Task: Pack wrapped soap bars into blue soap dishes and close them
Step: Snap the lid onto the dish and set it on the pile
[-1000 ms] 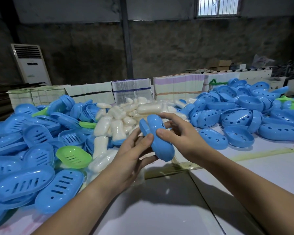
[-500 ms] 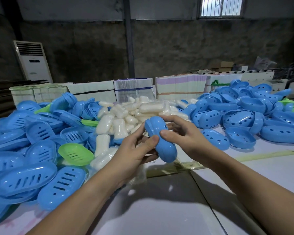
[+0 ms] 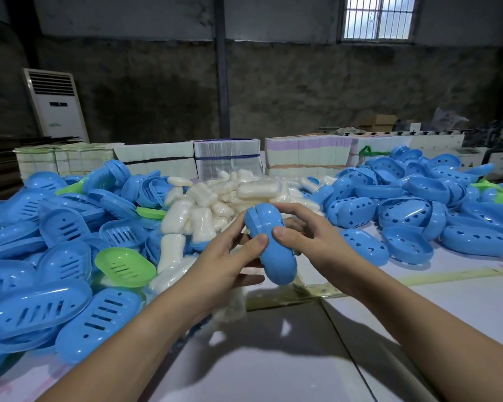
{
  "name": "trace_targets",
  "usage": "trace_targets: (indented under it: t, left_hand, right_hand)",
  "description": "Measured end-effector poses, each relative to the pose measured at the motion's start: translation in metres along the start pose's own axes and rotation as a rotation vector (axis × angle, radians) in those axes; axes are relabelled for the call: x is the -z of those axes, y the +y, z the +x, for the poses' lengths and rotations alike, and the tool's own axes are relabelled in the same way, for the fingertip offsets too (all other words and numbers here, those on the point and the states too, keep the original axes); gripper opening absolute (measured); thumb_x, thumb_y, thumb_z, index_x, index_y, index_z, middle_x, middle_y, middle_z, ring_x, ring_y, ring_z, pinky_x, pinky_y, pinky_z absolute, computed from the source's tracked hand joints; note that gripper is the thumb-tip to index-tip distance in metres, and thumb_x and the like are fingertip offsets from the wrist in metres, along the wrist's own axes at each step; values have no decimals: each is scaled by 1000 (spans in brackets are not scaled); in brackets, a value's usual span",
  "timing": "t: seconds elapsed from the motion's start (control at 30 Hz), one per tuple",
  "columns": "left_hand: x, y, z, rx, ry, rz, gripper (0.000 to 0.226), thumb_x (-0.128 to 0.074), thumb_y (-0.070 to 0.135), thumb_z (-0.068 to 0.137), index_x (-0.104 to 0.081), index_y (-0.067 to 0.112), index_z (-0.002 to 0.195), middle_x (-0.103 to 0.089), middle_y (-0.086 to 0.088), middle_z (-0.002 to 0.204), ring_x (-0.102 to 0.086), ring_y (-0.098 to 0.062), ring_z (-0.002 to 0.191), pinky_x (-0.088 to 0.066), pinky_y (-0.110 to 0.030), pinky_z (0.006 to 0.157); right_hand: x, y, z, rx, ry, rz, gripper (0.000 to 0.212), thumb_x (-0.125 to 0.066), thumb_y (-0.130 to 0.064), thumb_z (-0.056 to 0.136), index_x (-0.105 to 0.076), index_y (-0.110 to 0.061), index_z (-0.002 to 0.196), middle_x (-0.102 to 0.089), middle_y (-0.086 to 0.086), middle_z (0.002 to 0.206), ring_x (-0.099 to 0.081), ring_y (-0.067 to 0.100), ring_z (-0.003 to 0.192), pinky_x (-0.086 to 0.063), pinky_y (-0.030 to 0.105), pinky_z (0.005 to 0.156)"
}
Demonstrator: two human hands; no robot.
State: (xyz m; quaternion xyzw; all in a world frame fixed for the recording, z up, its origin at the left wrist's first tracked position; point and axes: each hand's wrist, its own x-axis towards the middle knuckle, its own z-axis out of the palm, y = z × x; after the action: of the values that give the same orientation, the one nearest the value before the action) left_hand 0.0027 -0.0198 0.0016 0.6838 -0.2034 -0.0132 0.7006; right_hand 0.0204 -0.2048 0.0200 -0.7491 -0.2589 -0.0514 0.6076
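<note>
I hold one blue soap dish above the table, my left hand and right hand both clasped round it, thumbs pressing the lid. A seam shows open at its far end. I judge it light, stiff and slick plastic, best held along its long edges. Beyond my hands lies the heap of wrapped soap bars; loose dishes crowd left, holed shells right. Nothing blocks the squeeze.
</note>
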Motion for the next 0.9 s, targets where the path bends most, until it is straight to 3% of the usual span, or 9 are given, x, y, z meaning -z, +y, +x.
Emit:
trace_targets:
  t: [0.13,0.23,0.33,0.47,0.57,0.73,0.9]
  left_hand:
    - [0,-3,1,27,-78,-78,43,-66,39,88,-60,44,131,-69,-9,125,-70,-31,111,-57,-47,94]
    - [1,-3,1,29,-86,-124,43,-66,36,89,-61,40,131,-70,-9,123,-71,-31,107,-59,-39,87]
    - [1,-3,0,15,-99,-153,45,-71,39,83,-64,39,128,-72,-7,119,-72,-30,104,-59,-36,83]
    - [1,-3,1,-14,-87,-199,56,-72,36,81,-57,31,135,-72,-7,122,-72,-28,105,-60,-36,81]
    - [3,-3,1,-17,-80,-201,51,-68,28,86,-55,31,136,-69,-13,125,-71,-30,108,-60,-40,86]
    - [2,-2,0,-9,-124,-180,41,-66,31,88,-63,38,129,-71,-7,123,-71,-27,107,-59,-35,82]
    - [3,0,0,28,-116,-174,49,-70,37,85,-61,35,133,-69,-6,127,-71,-29,107,-59,-34,83]
  right_hand:
    - [3,-1,1,-18,-6,39,53,-78,-40,77,-59,-28,125,-70,0,99,-67,1,89,-48,13,70]
    - [4,1,1,-27,-5,24,54,-73,-46,74,-60,-32,125,-70,2,103,-67,1,89,-48,12,70]
    - [4,2,2,-39,-7,12,52,-75,-48,76,-60,-33,124,-69,-2,96,-64,-5,78,-45,8,65]
    - [1,5,5,-49,26,49,43,-70,-48,74,-63,-41,116,-70,-13,83,-66,-2,80,-47,12,65]
    - [1,6,5,-51,39,52,43,-69,-48,74,-63,-40,116,-67,-18,73,-65,-3,75,-46,10,63]
    - [2,2,2,-32,28,23,48,-72,-50,72,-62,-38,118,-70,-5,92,-64,-5,80,-45,9,66]
    - [1,-1,1,-12,8,13,51,-67,-45,69,-60,-35,119,-70,-5,95,-65,-4,85,-47,11,69]
